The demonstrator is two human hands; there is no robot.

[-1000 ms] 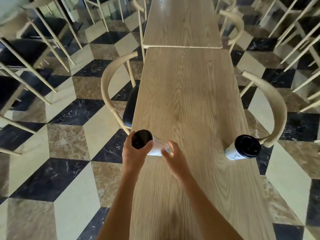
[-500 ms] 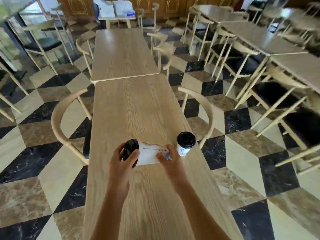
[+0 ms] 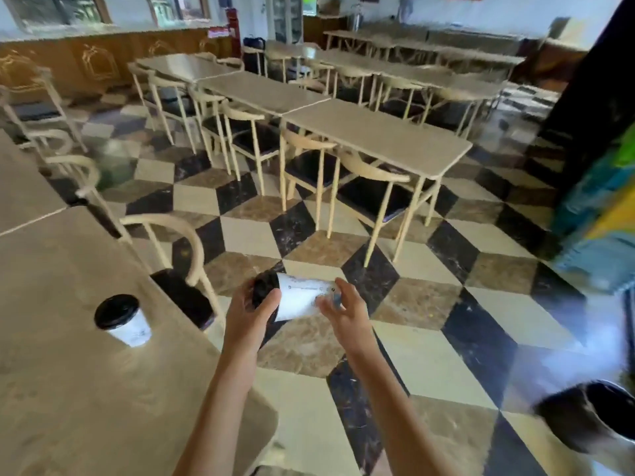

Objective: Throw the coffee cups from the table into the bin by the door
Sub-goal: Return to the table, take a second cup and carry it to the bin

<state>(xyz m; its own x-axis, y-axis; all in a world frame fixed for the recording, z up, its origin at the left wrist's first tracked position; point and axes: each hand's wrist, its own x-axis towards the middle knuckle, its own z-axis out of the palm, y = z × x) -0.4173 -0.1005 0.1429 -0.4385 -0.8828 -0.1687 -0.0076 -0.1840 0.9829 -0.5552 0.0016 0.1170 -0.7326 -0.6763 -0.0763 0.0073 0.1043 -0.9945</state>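
Note:
A white paper coffee cup (image 3: 299,299) with a black lid lies sideways in the air over the floor, held at both ends. My left hand (image 3: 248,312) grips its lid end. My right hand (image 3: 343,312) holds its base with the fingertips. A second white cup with a black lid (image 3: 122,319) stands upright on the wooden table (image 3: 68,389) at the left, near the table's right edge. A dark round bin (image 3: 594,420) sits on the floor at the lower right, blurred and partly cut off by the frame.
A curved-back wooden chair (image 3: 182,255) stands between the table and my hands. Rows of light tables and chairs (image 3: 371,139) fill the room ahead. A dark painted wall or pillar (image 3: 598,159) rises at the right. Checkered floor lies open in front.
The view has swung to the right, away from the table. The held cup has left the tabletop and is now over the floor. The bin has come into view at the lower right.

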